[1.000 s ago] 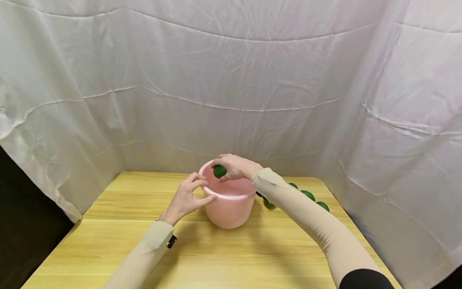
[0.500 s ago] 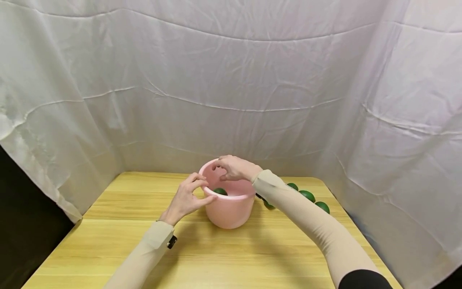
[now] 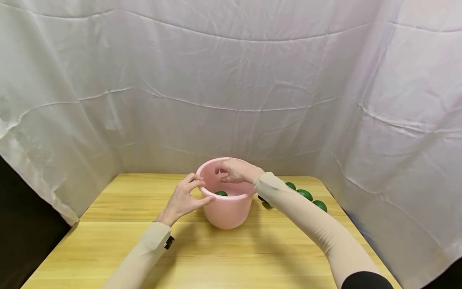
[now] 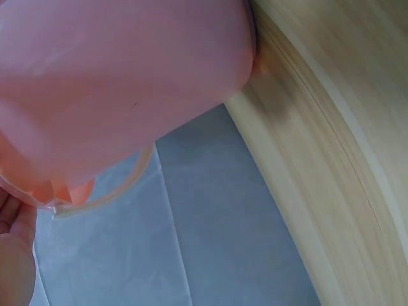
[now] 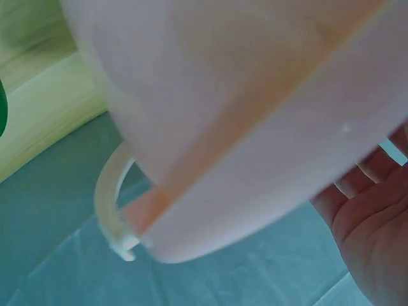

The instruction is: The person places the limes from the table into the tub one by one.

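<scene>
A pink bucket stands on the wooden table, its mouth tipped slightly toward me. My left hand holds its rim at the left, thumb at the front edge and fingers along the side. Over the bucket's mouth is my right hand, fingers loosely bent with nothing between them. One dark green, rounded fruit shows inside, partly hidden by the near rim. In the left wrist view, a pale curved handle hangs at the bucket's side. The right wrist view shows the bucket wall close up beside the right palm.
Several more green fruits lie on the table right of the bucket, some partly behind the right sleeve. Pale cloth curtains enclose the table at the back and sides.
My right hand let go of the green fruit, which dropped into the bucket. That hand stays over the mouth, a little lower and to the right. The left hand keeps its place at the rim.
</scene>
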`<control>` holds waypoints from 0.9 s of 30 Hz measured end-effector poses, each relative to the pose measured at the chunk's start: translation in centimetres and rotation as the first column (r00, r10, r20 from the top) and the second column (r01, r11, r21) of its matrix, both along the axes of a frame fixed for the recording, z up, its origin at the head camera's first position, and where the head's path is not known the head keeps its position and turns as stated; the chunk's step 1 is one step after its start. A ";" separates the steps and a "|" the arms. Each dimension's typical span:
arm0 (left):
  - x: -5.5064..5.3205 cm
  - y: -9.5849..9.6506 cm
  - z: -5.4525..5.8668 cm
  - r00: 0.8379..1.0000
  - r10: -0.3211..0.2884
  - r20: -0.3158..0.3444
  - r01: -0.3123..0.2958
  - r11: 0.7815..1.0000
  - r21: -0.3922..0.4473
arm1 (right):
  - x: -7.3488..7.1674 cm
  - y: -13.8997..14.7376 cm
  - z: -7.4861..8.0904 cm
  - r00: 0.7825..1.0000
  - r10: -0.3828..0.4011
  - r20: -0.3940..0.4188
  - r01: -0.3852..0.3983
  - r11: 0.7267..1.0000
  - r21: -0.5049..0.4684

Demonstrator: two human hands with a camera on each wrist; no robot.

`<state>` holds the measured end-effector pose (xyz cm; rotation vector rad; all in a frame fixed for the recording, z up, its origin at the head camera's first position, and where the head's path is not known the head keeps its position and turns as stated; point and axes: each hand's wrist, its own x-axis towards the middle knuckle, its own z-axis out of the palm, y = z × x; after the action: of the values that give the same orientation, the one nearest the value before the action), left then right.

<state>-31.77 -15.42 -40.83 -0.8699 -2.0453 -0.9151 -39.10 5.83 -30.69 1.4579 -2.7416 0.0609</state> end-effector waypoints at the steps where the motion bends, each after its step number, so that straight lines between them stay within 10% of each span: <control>1: 0.0 -0.1 0.0 1.000 -0.001 0.000 0.001 1.000 0.001 | 0.0 0.1 0.0 1.000 -0.003 -0.007 0.003 1.000 0.006; 27: 0.3 -0.5 0.1 1.000 0.017 0.021 -0.017 1.000 0.000 | -0.1 5.0 0.0 0.996 -0.088 0.007 0.088 0.982 -0.165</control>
<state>-31.48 -15.90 -40.69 -0.8455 -2.0673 -0.9188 -39.20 10.88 -30.72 1.2939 -2.7215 0.2776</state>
